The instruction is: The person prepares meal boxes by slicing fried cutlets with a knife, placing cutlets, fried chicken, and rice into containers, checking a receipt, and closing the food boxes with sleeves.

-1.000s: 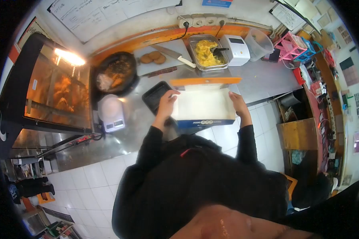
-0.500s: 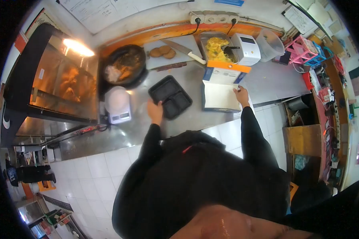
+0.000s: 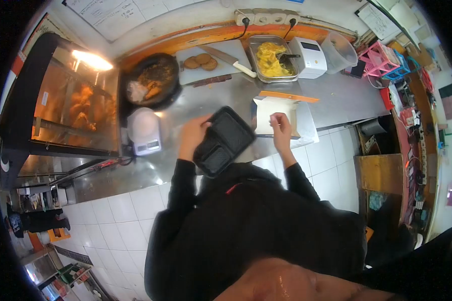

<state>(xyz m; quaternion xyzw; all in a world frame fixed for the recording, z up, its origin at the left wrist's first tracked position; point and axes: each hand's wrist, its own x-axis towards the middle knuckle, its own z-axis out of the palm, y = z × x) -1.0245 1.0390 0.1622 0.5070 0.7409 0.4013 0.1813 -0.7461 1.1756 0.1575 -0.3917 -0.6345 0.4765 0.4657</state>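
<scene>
The left hand [image 3: 192, 135] is clamped on one edge of a divided black tray [image 3: 231, 133], near the body at the front of the worktop [image 3: 180, 118]. The hands are apart; the right hand [image 3: 281, 131], fingers curled, is over the open box [image 3: 265, 116], and whether it grips anything cannot be told. Held at one side only, the thin tray could twist, slip or knock the box. Compared with the earlier frame, the tray is turned and closer to the body, and the right hand has left the box's right edge.
</scene>
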